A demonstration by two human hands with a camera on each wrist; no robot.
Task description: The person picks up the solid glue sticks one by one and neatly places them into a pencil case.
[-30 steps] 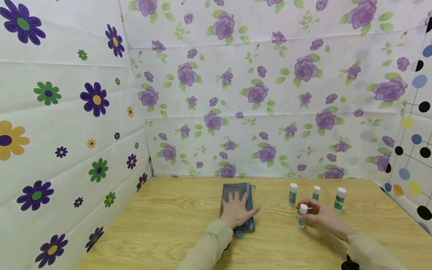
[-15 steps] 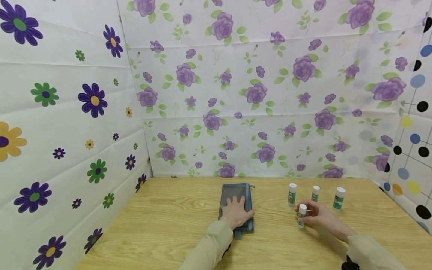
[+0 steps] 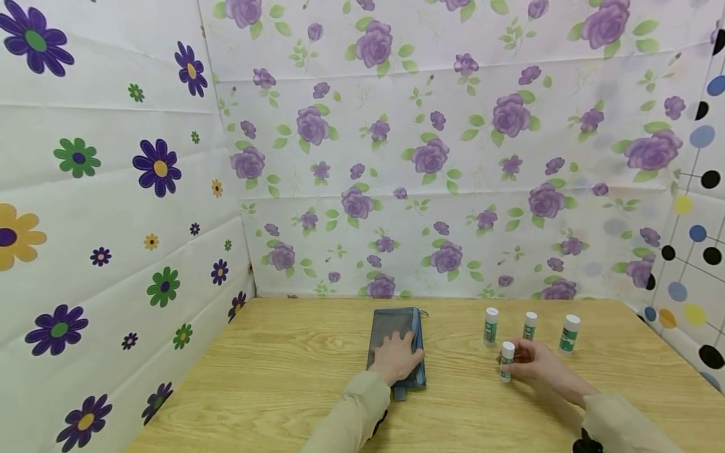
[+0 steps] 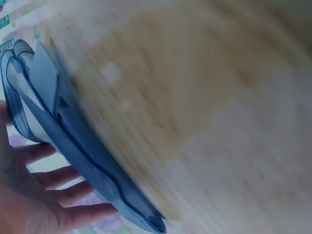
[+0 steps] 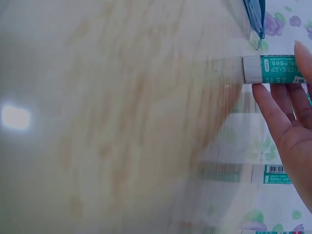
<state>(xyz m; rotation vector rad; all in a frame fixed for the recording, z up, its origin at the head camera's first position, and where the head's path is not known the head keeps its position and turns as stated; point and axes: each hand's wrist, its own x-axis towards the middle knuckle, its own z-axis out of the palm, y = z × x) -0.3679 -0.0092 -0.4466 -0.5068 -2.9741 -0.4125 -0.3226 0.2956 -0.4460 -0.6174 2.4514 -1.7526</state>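
Head view: my left hand [image 3: 393, 362] is lying spread on the blue pouch [image 3: 389, 323]; to its right, my right hand [image 3: 535, 367] is pinching an upright tube [image 3: 506, 353]. Left wrist: uneven pressing could be sliding the pouch. Right wrist: too loose a pinch could be letting the tube topple.

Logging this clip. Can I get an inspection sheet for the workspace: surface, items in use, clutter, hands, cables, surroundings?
Surface: light wood-grain table.
Items in use: blue mesh pouch lying flat; held tube, upright, white-capped with a green label; three similar tubes standing behind it.
Clutter: nothing seen.
Hands: left hand rests on the pouch; right hand grips the held tube.
Cables: nothing seen; a dark item by the right sleeve is too cut off to identify.
Surroundings: purple-rose backdrop, daisy-print sheet left, dotted sheet right.
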